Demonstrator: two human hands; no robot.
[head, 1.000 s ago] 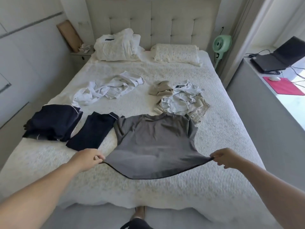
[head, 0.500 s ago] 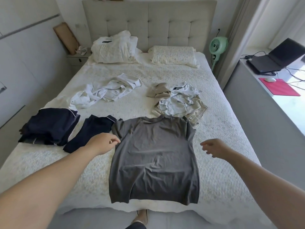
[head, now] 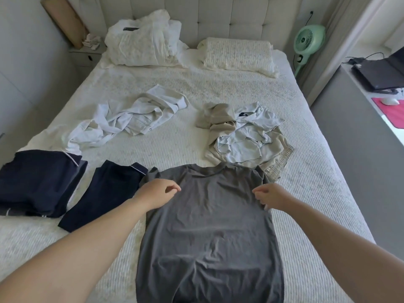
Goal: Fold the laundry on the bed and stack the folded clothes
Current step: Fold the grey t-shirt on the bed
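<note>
**Grey shirt laid flat, most of the pile unfolded**

Nearest the foot of the bed [head: 317, 204], a grey T-shirt [head: 207, 237] lies spread flat, not yet folded. The left hand [head: 156, 191] and right hand [head: 272, 196] sit over its shoulders, fingers loosely curled, gripping nothing that I can see. To the left lie two folded navy pieces [head: 39, 182], side by side, unstacked. Beyond them, a white heap [head: 135, 119] and a beige-and-white heap [head: 242, 134] wait crumpled.

To my right a mint-green round fan [head: 309, 39] stands by the headboard. A black laptop [head: 381, 73] sits beside a pink mat [head: 393, 112].
</note>
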